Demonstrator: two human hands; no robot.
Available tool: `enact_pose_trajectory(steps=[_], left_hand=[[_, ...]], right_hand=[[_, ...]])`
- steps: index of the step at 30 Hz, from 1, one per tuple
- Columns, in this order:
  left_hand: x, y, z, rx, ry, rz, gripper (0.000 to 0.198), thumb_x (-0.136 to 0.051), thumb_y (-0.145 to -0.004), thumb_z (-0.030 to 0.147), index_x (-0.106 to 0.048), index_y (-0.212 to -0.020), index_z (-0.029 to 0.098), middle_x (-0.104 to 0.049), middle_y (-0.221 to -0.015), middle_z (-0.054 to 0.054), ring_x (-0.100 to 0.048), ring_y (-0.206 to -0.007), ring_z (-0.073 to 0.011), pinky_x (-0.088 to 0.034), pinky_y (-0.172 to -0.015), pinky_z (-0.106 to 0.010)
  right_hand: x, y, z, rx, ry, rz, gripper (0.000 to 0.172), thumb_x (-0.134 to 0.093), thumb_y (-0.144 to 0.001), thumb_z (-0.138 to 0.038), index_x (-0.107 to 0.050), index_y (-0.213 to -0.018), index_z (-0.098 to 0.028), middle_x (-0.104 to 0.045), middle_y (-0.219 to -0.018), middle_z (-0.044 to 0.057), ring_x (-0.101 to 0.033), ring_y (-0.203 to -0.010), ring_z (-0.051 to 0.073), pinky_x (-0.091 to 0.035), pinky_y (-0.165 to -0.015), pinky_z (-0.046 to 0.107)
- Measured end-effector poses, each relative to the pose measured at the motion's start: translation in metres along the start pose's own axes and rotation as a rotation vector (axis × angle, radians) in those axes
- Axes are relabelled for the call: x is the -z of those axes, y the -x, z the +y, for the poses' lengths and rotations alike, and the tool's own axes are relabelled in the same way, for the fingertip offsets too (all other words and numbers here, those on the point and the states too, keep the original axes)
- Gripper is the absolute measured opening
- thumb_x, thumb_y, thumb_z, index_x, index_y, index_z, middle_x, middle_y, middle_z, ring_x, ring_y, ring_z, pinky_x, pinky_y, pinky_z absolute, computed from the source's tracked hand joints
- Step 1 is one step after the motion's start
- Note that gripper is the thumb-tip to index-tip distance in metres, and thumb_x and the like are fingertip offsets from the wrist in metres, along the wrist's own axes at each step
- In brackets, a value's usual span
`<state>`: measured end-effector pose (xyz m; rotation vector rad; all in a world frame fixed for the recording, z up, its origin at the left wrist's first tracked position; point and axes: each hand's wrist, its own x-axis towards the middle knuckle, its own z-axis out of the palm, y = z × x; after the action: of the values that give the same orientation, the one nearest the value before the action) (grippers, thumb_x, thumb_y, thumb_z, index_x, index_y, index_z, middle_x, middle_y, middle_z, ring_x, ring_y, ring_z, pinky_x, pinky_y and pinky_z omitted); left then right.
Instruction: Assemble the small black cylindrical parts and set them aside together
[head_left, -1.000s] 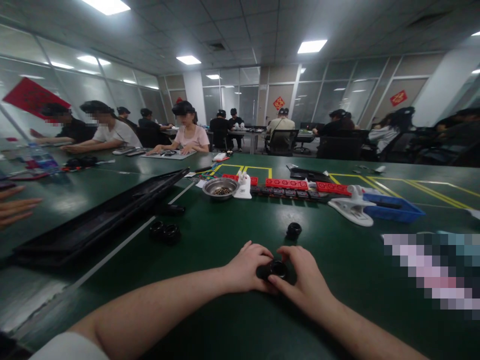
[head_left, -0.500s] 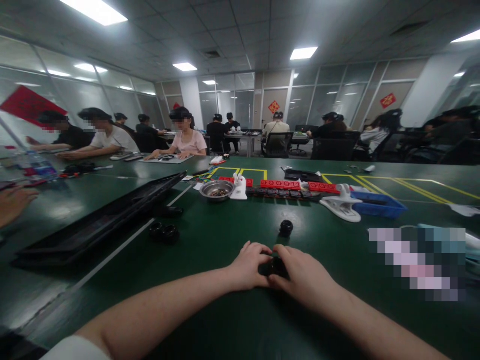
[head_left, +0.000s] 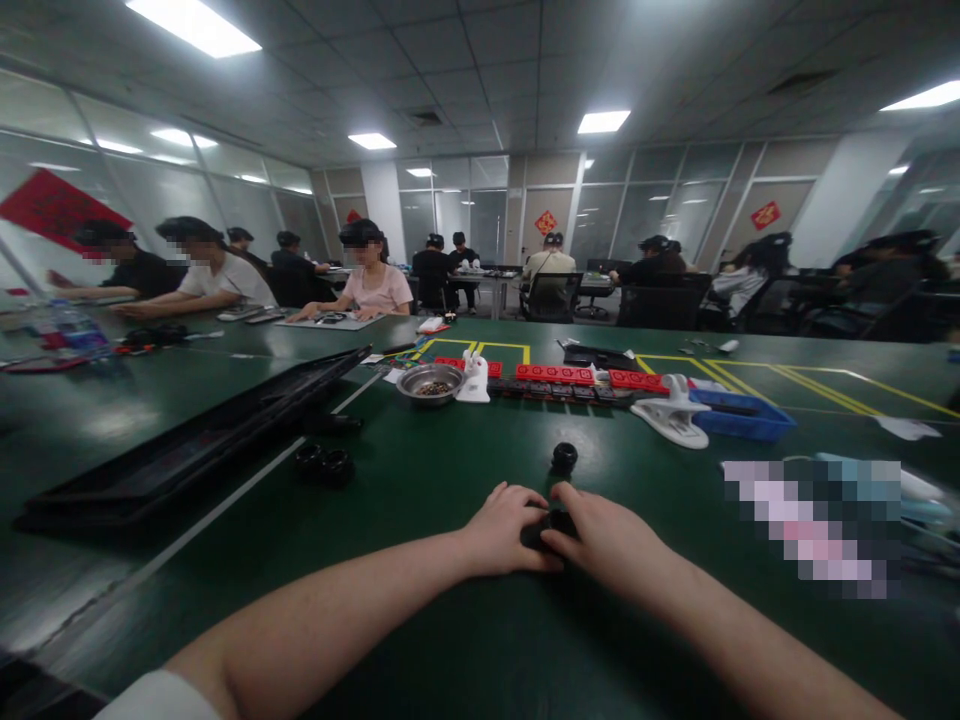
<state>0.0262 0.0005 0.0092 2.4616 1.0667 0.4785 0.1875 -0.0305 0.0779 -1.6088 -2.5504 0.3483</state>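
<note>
The left hand and right hand grip a black tube — on the near side of the metal bowl, to its right — and a white clamp stands beside the bowl.

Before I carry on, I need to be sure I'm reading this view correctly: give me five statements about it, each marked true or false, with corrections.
1. The left hand and right hand both hold one black part. True.
2. A small round black piece stands on the green table just beyond the hands. True.
3. The table's left side bears only small parts. False: a long black tray lies there.
4. The metal bowl contains small pieces. True.
5. In the view, the metal bowl is farther right than any bin. False: the blue bin is farther right.
</note>
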Motion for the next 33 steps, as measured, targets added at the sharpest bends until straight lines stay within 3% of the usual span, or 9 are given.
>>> enact_pose_trajectory(steps=[4, 7, 11, 15, 19, 22, 27, 30, 33], left_hand=[[-0.003, 0.002, -0.003, -0.007, -0.022, 0.023, 0.050, -0.060, -0.066, 0.054, -0.058, -0.103, 0.020, -0.050, -0.112, -0.006, -0.042, -0.109, -0.0258, -0.022, -0.100, -0.047], [-0.004, 0.002, -0.007, -0.020, -0.029, 0.018, 0.051, -0.060, -0.066, 0.053, -0.056, -0.106, 0.022, -0.050, -0.114, -0.006, -0.042, -0.109, -0.0256, -0.022, -0.100, -0.046], [-0.005, 0.001, -0.008, -0.050, -0.033, 0.038, 0.048, -0.060, -0.067, 0.052, -0.056, -0.105, 0.022, -0.051, -0.114, -0.005, -0.043, -0.107, -0.0241, -0.026, -0.098, -0.043], [-0.005, 0.001, -0.008, -0.044, -0.030, 0.044, 0.052, -0.061, -0.064, 0.055, -0.056, -0.105, 0.022, -0.051, -0.112, -0.005, -0.043, -0.107, -0.0246, -0.025, -0.098, -0.044], [-0.007, 0.001, -0.010, -0.026, -0.025, 0.033, 0.051, -0.060, -0.065, 0.055, -0.056, -0.104, 0.022, -0.051, -0.110, -0.006, -0.043, -0.107, -0.0249, -0.022, -0.100, -0.046], [-0.007, 0.001, -0.010, -0.024, -0.011, 0.020, 0.052, -0.061, -0.066, 0.053, -0.055, -0.108, 0.023, -0.050, -0.114, -0.005, -0.041, -0.110, -0.0252, -0.019, -0.101, -0.048], [-0.004, 0.000, -0.008, -0.003, 0.022, 0.001, 0.052, -0.062, -0.063, 0.055, -0.056, -0.104, 0.023, -0.050, -0.116, -0.004, -0.041, -0.111, -0.0252, -0.019, -0.101, -0.048], [-0.003, -0.001, -0.009, -0.002, 0.032, 0.000, 0.052, -0.063, -0.063, 0.054, -0.056, -0.104, 0.023, -0.050, -0.115, -0.005, -0.042, -0.110, -0.0258, -0.021, -0.100, -0.048], [-0.003, -0.002, -0.011, 0.006, 0.035, 0.005, 0.053, -0.063, -0.062, 0.055, -0.058, -0.102, 0.021, -0.051, -0.111, -0.006, -0.043, -0.108, -0.0263, -0.022, -0.100, -0.047]], right_hand=[[0.002, 0.003, 0.002, 0.197, -0.089, -0.006, 0.047, -0.053, -0.069, -0.014, -0.046, -0.115, -0.020, -0.058, -0.110, 0.008, -0.053, -0.100, 0.022, -0.040, -0.085, 0.034], [0.005, 0.004, 0.001, 0.202, -0.086, 0.023, 0.057, -0.059, -0.068, -0.024, -0.041, -0.122, -0.018, -0.052, -0.120, 0.011, -0.049, -0.107, 0.026, -0.037, -0.090, 0.039], [0.003, 0.000, -0.001, 0.078, -0.046, 0.027, 0.044, -0.057, -0.072, -0.034, -0.049, -0.112, -0.017, -0.059, -0.105, 0.013, -0.056, -0.093, 0.027, -0.044, -0.077, 0.039], [0.000, -0.002, -0.001, 0.080, -0.043, 0.034, 0.030, -0.054, -0.073, -0.022, -0.053, -0.103, -0.018, -0.061, -0.098, 0.010, -0.057, -0.090, 0.025, -0.045, -0.075, 0.037], [0.002, 0.001, -0.003, 0.259, -0.167, -0.005, 0.045, -0.051, -0.069, -0.009, -0.049, -0.112, -0.020, -0.058, -0.109, 0.007, -0.053, -0.100, 0.021, -0.040, -0.086, 0.034], [0.003, 0.001, -0.004, 0.205, -0.156, 0.033, 0.044, -0.055, -0.071, -0.018, -0.048, -0.114, -0.018, -0.056, -0.113, 0.010, -0.052, -0.102, 0.023, -0.039, -0.087, 0.037], [-0.004, -0.005, -0.001, 0.025, -0.062, 0.054, 0.027, -0.052, -0.076, -0.030, -0.054, -0.100, -0.018, -0.062, -0.094, 0.010, -0.058, -0.087, 0.024, -0.045, -0.073, 0.036], [-0.005, -0.004, 0.001, 0.069, -0.097, 0.011, 0.029, -0.051, -0.074, -0.023, -0.052, -0.103, -0.018, -0.062, -0.095, 0.009, -0.058, -0.087, 0.022, -0.045, -0.074, 0.034], [-0.004, -0.001, 0.000, 0.186, -0.154, -0.002, 0.043, -0.051, -0.070, -0.014, -0.048, -0.112, -0.019, -0.059, -0.105, 0.008, -0.055, -0.096, 0.021, -0.042, -0.083, 0.034]])
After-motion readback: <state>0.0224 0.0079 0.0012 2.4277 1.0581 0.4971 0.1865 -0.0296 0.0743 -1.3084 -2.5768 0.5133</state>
